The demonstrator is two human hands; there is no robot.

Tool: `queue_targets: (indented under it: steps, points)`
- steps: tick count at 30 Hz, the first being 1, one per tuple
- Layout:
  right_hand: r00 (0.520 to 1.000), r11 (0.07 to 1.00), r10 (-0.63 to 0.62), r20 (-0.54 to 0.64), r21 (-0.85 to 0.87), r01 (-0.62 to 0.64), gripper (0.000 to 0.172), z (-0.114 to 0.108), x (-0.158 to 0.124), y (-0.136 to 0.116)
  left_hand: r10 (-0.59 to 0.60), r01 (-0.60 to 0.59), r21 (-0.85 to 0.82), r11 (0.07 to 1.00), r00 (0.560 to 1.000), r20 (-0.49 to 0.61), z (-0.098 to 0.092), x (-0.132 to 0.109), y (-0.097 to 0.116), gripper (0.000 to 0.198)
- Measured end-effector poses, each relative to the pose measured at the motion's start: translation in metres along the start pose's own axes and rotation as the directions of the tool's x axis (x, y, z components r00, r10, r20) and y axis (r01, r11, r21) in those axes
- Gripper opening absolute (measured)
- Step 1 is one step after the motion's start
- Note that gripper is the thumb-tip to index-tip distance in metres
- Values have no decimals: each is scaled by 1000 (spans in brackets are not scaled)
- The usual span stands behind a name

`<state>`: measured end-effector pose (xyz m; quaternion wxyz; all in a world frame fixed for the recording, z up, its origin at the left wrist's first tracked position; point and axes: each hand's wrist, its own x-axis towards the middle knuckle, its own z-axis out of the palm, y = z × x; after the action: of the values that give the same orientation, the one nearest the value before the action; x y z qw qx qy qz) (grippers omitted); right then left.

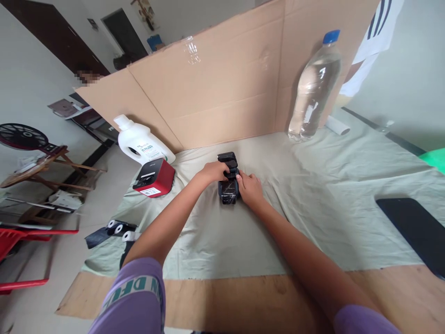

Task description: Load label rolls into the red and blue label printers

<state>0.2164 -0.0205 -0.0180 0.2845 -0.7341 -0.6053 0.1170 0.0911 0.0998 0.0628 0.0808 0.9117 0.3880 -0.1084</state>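
Observation:
A small black device (228,191), like a portable receipt printer, lies on the cloth in front of me. Its lid (227,159) is swung open towards the far side. My left hand (214,172) reaches in from the left, its fingers closed at the opening in the middle of the device. What those fingertips pinch, if anything, is hidden. Along the right side, my right hand (251,188) grips the device, with the thumb at the edge of the opening.
A red-black box-shaped device (156,177) and a white jug (142,141) stand left. Small white rolls (128,236) lie near my left forearm. A water bottle (314,93) stands before the cardboard panel (222,88). A dark phone (413,227) lies right on the cloth (330,208).

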Motion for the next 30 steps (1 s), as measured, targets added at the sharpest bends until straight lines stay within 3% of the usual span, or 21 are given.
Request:
queue_targets:
  steps: [5, 7, 9, 11, 14, 16, 18, 20, 25, 30]
  points:
    - [1000, 1000, 6, -3, 5, -6, 51, 1, 1, 1, 45, -45, 53, 998, 999, -5, -12, 4, 5, 18]
    - [1000, 1000, 5, -9, 9, -5, 51, 1, 1, 2, 92, -100, -86, 991, 991, -93, -14, -3, -6, 25]
    - [1000, 1000, 9, -14, 15, -9, 52, 0, 2, 2, 88, -157, -330, 931, 973, -213, -13, -17, -24, 30]
    - [1000, 1000, 14, -18, 18, -14, 52, -1, 3, 3, -2, -166, -592, 788, 962, -273, -9, -36, -42, 30]
    - [1000, 1000, 21, -18, 20, -20, 53, -2, 4, 3, -218, -99, -896, 434, 953, -211, 5, -75, -60, 30]
    - [1000, 1000, 20, -19, 24, -20, 54, -1, 4, 3, -314, -87, -977, 194, 938, -146, 17, -103, -65, 29]
    - [1000, 1000, 6, -28, 27, -5, 56, 0, 4, 4, -383, -104, -992, 70, 916, -123, 28, -131, -67, 28]
    - [999, 1000, -12, -46, 26, 13, 57, 2, 4, 5, -446, -121, -990, 75, 884, -142, 37, -156, -68, 32]
    - [997, 999, -29, -72, 28, 31, 62, 6, 5, 7, -567, -76, -974, 212, 802, -186, 50, -202, -75, 47]
    - [996, 999, -44, -74, 27, 46, 65, 8, 6, 9, -627, -75, -976, 206, 755, -191, 57, -232, -76, 45]
